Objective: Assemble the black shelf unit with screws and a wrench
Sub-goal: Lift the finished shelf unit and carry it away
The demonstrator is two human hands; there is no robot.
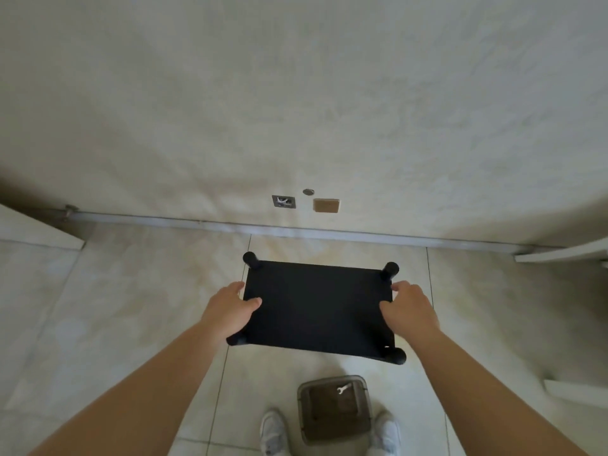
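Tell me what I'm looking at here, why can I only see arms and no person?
The camera sits on the person's head and looks down, so you see only their arms, like your own when you look down. The left hand and the right hand each grip a short side of a black shelf board, thumbs on top. It has round black posts at its corners, such as this post. Below, on the tiled floor, stands a brownish plastic box between two white shoes. A small silver wrench lies on the box. Behind is a pale wall.
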